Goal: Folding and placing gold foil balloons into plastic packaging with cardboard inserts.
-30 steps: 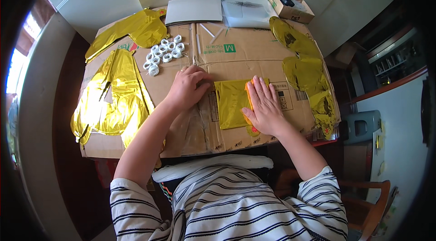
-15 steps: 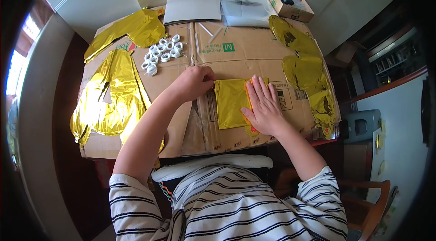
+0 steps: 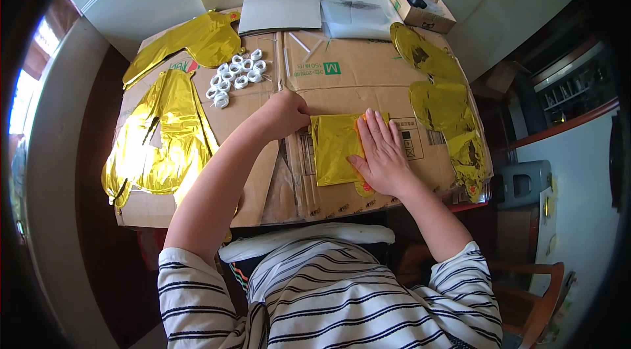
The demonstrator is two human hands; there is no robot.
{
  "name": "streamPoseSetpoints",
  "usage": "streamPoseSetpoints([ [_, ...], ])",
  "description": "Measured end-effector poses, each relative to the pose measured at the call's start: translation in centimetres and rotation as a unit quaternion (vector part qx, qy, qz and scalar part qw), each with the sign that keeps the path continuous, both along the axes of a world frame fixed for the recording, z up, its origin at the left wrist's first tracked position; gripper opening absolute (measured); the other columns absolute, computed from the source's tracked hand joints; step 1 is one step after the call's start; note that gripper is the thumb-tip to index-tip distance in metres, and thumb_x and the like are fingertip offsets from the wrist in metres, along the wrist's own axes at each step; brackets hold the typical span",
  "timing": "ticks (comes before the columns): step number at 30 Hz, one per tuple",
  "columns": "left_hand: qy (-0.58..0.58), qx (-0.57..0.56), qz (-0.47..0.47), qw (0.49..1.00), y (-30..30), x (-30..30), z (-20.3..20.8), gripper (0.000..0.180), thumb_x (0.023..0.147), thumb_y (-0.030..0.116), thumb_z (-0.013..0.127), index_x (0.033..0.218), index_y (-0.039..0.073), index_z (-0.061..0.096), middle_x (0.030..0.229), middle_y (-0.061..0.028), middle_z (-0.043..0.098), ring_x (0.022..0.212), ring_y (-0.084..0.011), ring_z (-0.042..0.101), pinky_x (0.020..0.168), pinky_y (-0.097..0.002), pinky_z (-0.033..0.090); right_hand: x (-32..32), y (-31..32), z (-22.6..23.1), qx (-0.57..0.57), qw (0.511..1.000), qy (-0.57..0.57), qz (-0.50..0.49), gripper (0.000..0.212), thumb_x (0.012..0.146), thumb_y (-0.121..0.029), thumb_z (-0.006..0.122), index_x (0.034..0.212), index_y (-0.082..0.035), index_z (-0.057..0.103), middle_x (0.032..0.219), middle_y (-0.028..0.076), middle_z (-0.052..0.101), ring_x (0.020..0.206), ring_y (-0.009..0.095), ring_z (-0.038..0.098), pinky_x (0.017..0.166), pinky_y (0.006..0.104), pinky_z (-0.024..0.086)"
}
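A gold foil balloon point(image 3: 335, 152), folded into a flat rectangle, lies on the cardboard in front of me. My left hand point(image 3: 284, 114) is closed at its upper left corner, thumb and fingers pinching the edge. Flat across its right side rests my right hand point(image 3: 382, 157), palm down with fingers stretched out. A strip of something orange point(image 3: 359, 131) peeks from beneath that palm; the rest of it is hidden. Below the palm, a rounded gold tab point(image 3: 363, 189) with a red spot sticks out from the folded foil.
Flat gold foil balloons lie at the left point(image 3: 164, 145), far left point(image 3: 190, 46) and right point(image 3: 447, 106) of the cardboard point(image 3: 358, 76). Several white ribbon rolls point(image 3: 234, 73) cluster left of centre. Grey-white sheets point(image 3: 280, 12), clear plastic bags point(image 3: 357, 17) and a small box point(image 3: 424, 10) line the back.
My left hand has shifted very slightly at the foil's corner. My right hand stays flat in the same place, and the other things have not moved.
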State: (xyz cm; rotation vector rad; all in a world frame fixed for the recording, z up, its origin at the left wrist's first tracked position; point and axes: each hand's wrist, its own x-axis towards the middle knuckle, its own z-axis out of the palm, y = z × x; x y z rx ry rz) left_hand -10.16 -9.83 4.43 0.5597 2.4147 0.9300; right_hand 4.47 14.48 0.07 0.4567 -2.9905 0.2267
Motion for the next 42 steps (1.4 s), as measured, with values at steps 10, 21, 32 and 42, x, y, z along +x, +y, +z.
streamPoseSetpoints([
  [10, 0.072, 0.005, -0.004, 0.997, 0.0, 0.4, -0.9, 0.021, 0.080, 0.020, 0.072, 0.090, 0.002, 0.075, 0.081, -0.0151, 0.072, 0.074, -0.0262, 0.070, 0.072, -0.0378, 0.055, 0.0, 0.0, 0.0, 0.002, 1.000, -0.004, -0.001, 0.079, 0.101, -0.047, 0.047, 0.156, 0.003, 0.021, 0.164, 0.025, 0.015, 0.153, 0.037, 0.014, 0.122, 0.0535, 0.008],
  [21, 0.151, -0.005, -0.028, 0.988, -0.4, 0.8, -1.9, 0.019, 0.084, 0.021, 0.069, 0.089, 0.003, 0.072, 0.085, -0.0115, 0.071, 0.077, -0.0293, 0.069, 0.073, -0.0384, 0.054, 0.0, 0.1, -0.1, 0.009, 1.000, -0.004, -0.001, 0.080, 0.100, -0.047, 0.049, 0.156, 0.003, 0.021, 0.164, 0.026, 0.015, 0.153, 0.038, 0.014, 0.122, 0.0535, 0.008],
  [32, 0.402, 0.053, -0.059, 0.912, -0.7, 2.1, -4.1, 0.011, 0.080, 0.017, 0.069, 0.089, 0.011, 0.067, 0.086, -0.0042, 0.062, 0.085, -0.0250, 0.062, 0.082, -0.0396, 0.042, 0.0, 0.2, -0.2, 0.005, 1.000, 0.005, 0.004, 0.080, 0.100, -0.046, 0.051, 0.156, 0.003, 0.021, 0.163, 0.026, 0.017, 0.152, 0.039, 0.017, 0.122, 0.0543, 0.010],
  [42, 0.413, 0.074, -0.127, 0.898, -1.0, 1.3, -3.3, 0.014, 0.078, 0.012, 0.071, 0.092, 0.011, 0.068, 0.090, -0.0046, 0.062, 0.090, -0.0254, 0.062, 0.083, -0.0392, 0.042, 0.0, 0.2, -0.3, 0.005, 1.000, 0.007, 0.002, 0.080, 0.100, -0.047, 0.049, 0.156, 0.002, 0.021, 0.163, 0.025, 0.016, 0.152, 0.038, 0.017, 0.122, 0.0541, 0.010],
])
